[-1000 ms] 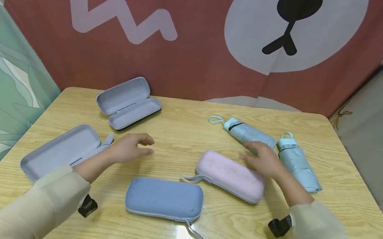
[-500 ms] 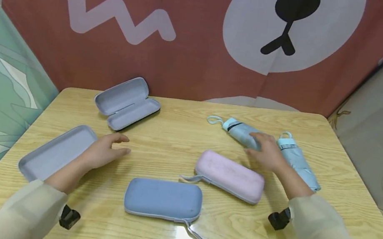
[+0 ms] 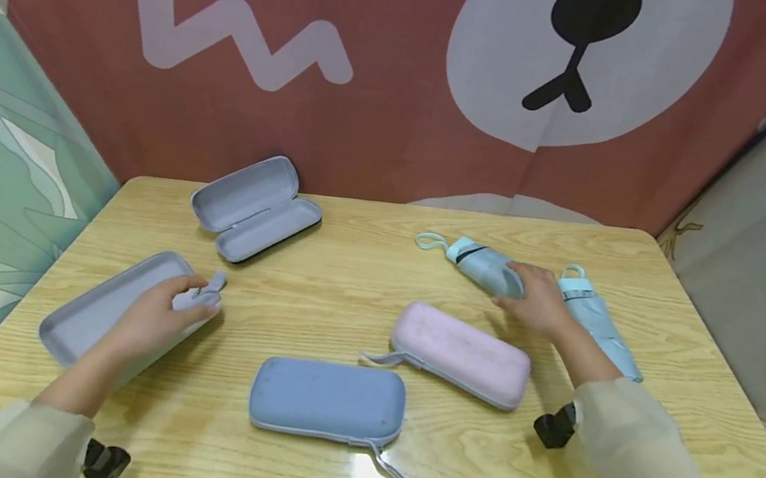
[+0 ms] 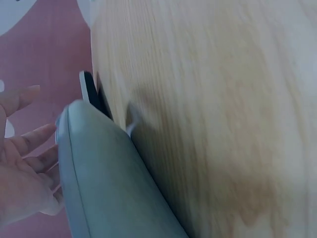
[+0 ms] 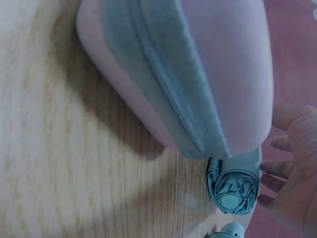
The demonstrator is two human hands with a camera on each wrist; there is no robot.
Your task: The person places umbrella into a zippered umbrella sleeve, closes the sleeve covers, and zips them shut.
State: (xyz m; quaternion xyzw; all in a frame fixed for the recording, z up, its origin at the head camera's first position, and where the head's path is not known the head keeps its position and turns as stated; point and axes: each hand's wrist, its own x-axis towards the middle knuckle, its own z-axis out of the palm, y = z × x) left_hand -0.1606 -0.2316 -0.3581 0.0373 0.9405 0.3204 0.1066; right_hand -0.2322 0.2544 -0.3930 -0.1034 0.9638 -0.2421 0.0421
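Note:
My left hand [image 3: 152,319] is over the near open grey-blue hard case [image 3: 93,309], fingers loosely bent and parted; its near half is partly hidden. In the left wrist view the fingers [image 4: 32,141] lie beside the case's outer wall [image 4: 109,173]. My right hand [image 3: 539,303] reaches the end of a folded light-blue umbrella [image 3: 484,269], thumb and fingers spread to either side. Seen from the right wrist, the fingers [image 5: 280,168] are fairly straight next to the umbrella's rolled end [image 5: 233,191]. I cannot tell whether either hand touches.
A closed pink zip case [image 3: 458,353] lies just in front of my right hand. Left of it and closer is a closed blue zip case [image 3: 327,403]. A second folded umbrella [image 3: 598,334] rests at the right. Another open case [image 3: 266,228] stands far left near the table's back edge.
My left hand has moved left and toward me, from beside the near open case to over it. My right hand has shifted slightly away from me, from near the pink case to the umbrella's end.

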